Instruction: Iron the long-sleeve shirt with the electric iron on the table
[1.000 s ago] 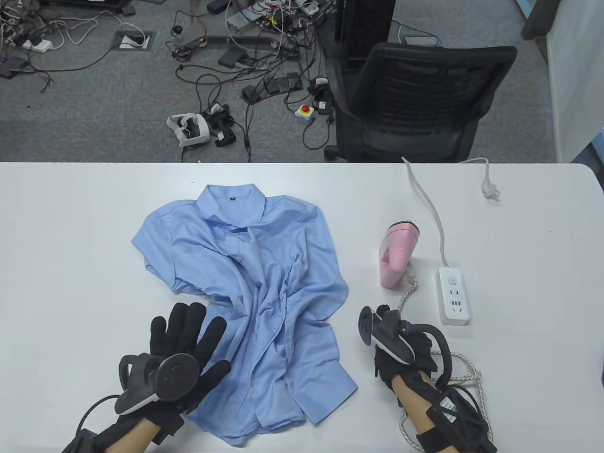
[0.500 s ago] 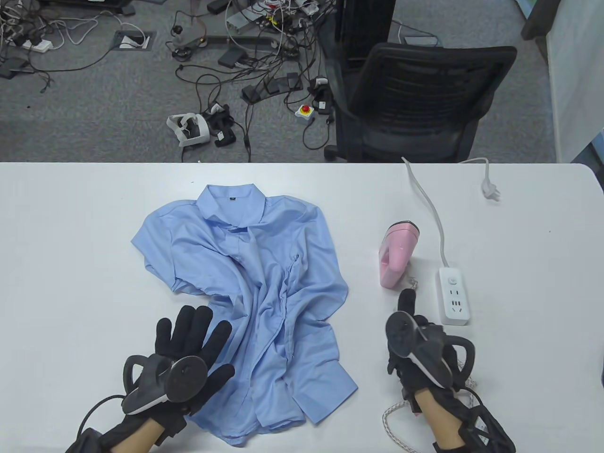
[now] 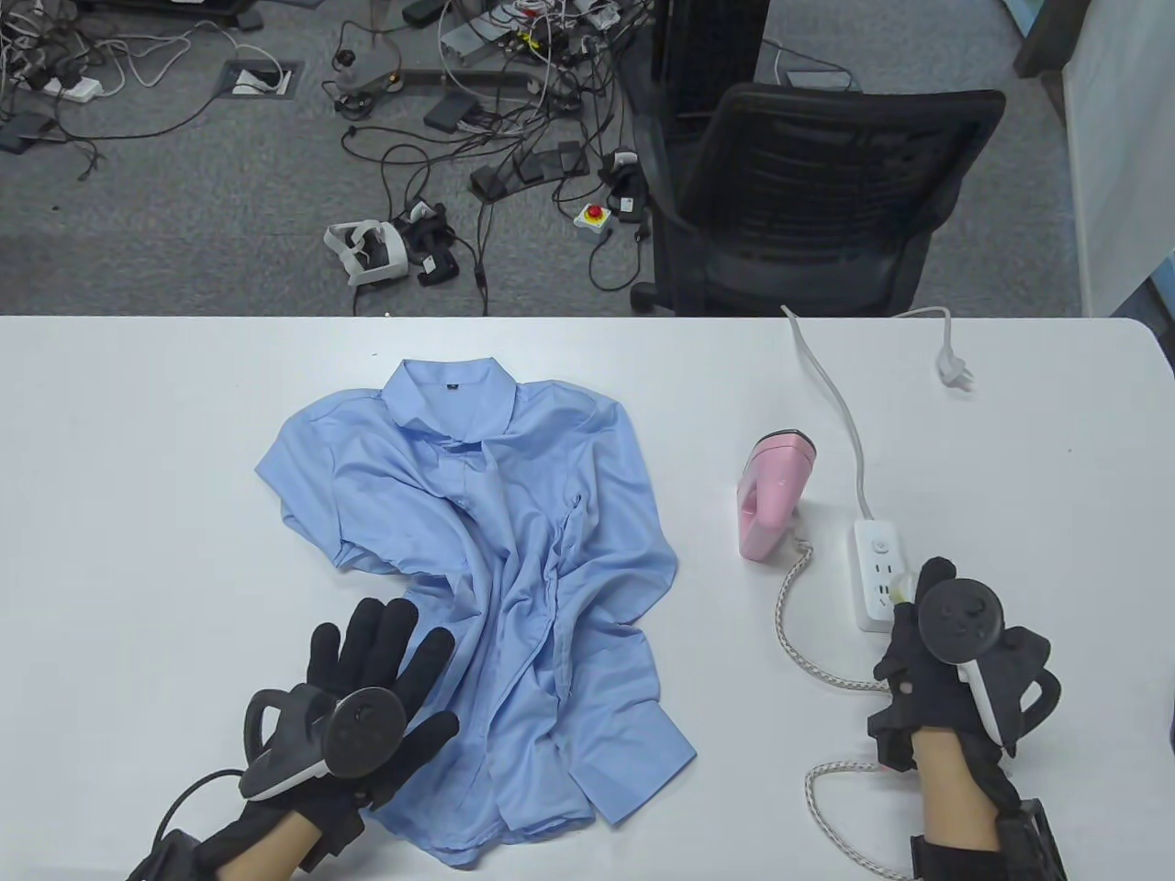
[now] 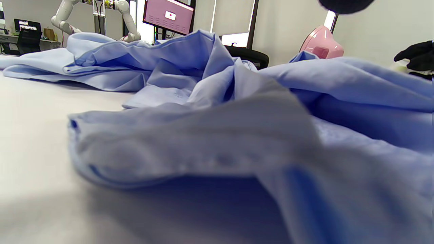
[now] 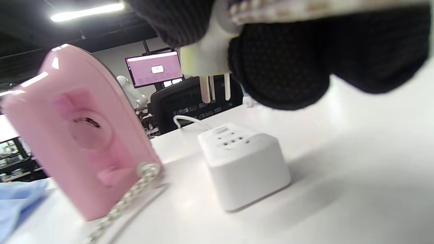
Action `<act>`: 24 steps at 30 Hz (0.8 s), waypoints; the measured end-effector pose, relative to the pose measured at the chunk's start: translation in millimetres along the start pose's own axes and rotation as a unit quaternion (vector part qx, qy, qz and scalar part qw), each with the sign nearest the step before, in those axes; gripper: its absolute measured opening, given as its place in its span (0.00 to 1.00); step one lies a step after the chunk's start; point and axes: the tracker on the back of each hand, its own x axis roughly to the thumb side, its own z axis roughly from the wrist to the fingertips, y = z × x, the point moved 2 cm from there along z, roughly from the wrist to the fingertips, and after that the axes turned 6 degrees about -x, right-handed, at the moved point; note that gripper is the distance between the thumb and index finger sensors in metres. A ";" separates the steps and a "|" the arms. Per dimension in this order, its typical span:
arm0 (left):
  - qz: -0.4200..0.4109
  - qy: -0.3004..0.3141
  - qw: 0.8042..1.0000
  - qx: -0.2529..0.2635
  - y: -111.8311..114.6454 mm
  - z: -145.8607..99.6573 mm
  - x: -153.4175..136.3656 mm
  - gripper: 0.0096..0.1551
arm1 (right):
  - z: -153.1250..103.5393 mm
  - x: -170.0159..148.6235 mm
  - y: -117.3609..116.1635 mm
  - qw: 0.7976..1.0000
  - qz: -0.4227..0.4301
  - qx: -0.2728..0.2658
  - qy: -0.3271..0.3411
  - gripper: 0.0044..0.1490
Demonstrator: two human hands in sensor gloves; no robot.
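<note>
We see the right hand [image 3: 927,661] pinching the plug [image 5: 206,57], its prongs just above the power strip [image 3: 883,574] lying lengthwise away from us. The left hand [image 3: 367,688] rests flat on the crumpled shirt [image 3: 496,551]; the iron [image 3: 771,496] stands between shirt and strip.

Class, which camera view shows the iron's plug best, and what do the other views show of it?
The right wrist view: the plug fills the top of the frame, pinched by the right hand, its prongs bare above the power strip. The table view shows only a pale sliver of the plug beside the glove. The left wrist view does not show it.
</note>
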 end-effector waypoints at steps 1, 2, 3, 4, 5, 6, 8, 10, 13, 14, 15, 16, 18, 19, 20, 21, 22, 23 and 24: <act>-0.002 0.000 1.000 -0.001 0.1 0.1 -0.3 0.44 | 1.4 -0.2 -3.5 1.000 -0.004 0.006 0.002 0.38; -0.003 -0.001 1.000 -0.002 0.2 -0.1 -0.5 0.44 | 2.8 -0.9 -8.5 1.000 -0.005 0.014 -0.002 0.38; -0.003 -0.001 1.000 -0.002 0.2 -0.2 -0.4 0.44 | 3.7 -1.3 -11.3 1.000 -0.008 0.019 -0.003 0.38; -0.001 -0.001 1.000 -0.002 0.1 -0.5 0.0 0.44 | 4.5 -2.1 -15.5 1.000 -0.015 0.027 -0.005 0.38; 0.000 -0.002 1.000 -0.003 0.1 -0.9 0.6 0.44 | 5.1 -2.5 -18.9 0.999 -0.020 0.031 -0.005 0.38; 0.000 -0.001 1.000 -0.002 0.1 -1.3 1.0 0.44 | 5.6 -2.9 -21.4 0.999 -0.030 0.032 -0.006 0.38; -0.001 0.001 1.000 -0.003 0.1 -1.6 1.6 0.44 | 6.4 -3.6 -24.2 0.999 -0.037 0.036 -0.009 0.38; -0.002 0.000 1.000 -0.002 0.1 -1.8 0.9 0.44 | 6.4 -3.0 -24.2 0.999 -0.027 0.034 -0.009 0.38; -0.003 -0.003 1.000 -0.004 -0.2 -2.3 -0.2 0.44 | 5.5 -2.1 -25.8 0.999 -0.028 0.030 -0.006 0.38; -0.006 -0.003 1.000 -0.004 -0.4 -2.4 0.0 0.44 | 5.2 -1.6 -26.2 0.999 -0.029 0.030 -0.005 0.38; -0.008 -0.002 1.000 -0.004 -0.5 -2.6 0.5 0.44 | 4.8 -1.1 -26.5 0.999 -0.028 0.030 -0.003 0.38; -0.008 -0.001 1.000 -0.004 -0.6 -2.7 0.9 0.44 | 4.6 -0.9 -27.0 0.999 -0.026 0.031 -0.002 0.38; -0.005 0.000 1.000 -0.003 -0.8 -2.9 2.0 0.44 | 4.3 -0.9 -30.6 0.999 -0.023 0.049 -0.001 0.38; -0.004 0.001 1.000 -0.003 -0.8 -2.9 2.2 0.44 | 3.7 -0.4 -31.9 0.998 -0.030 0.052 -0.002 0.38; -0.004 0.001 1.000 -0.004 -0.7 -2.6 1.9 0.44 | 4.0 0.7 -32.5 0.997 -0.046 0.054 -0.001 0.39; -0.005 0.001 1.000 -0.005 -0.5 -2.3 1.7 0.44 | 4.2 1.6 -32.2 0.997 -0.050 0.056 -0.001 0.39; -0.007 0.001 1.000 -0.007 -0.3 -1.9 1.3 0.44 | 4.6 3.1 -32.7 0.997 -0.047 0.062 0.004 0.39; -0.007 0.000 1.000 -0.008 0.1 -1.7 1.0 0.44 | 4.6 3.9 -33.1 0.997 -0.043 0.066 0.006 0.39; -0.007 0.000 1.000 -0.010 0.6 -1.2 0.6 0.43 | 4.2 5.3 -33.9 0.997 -0.043 0.070 0.009 0.39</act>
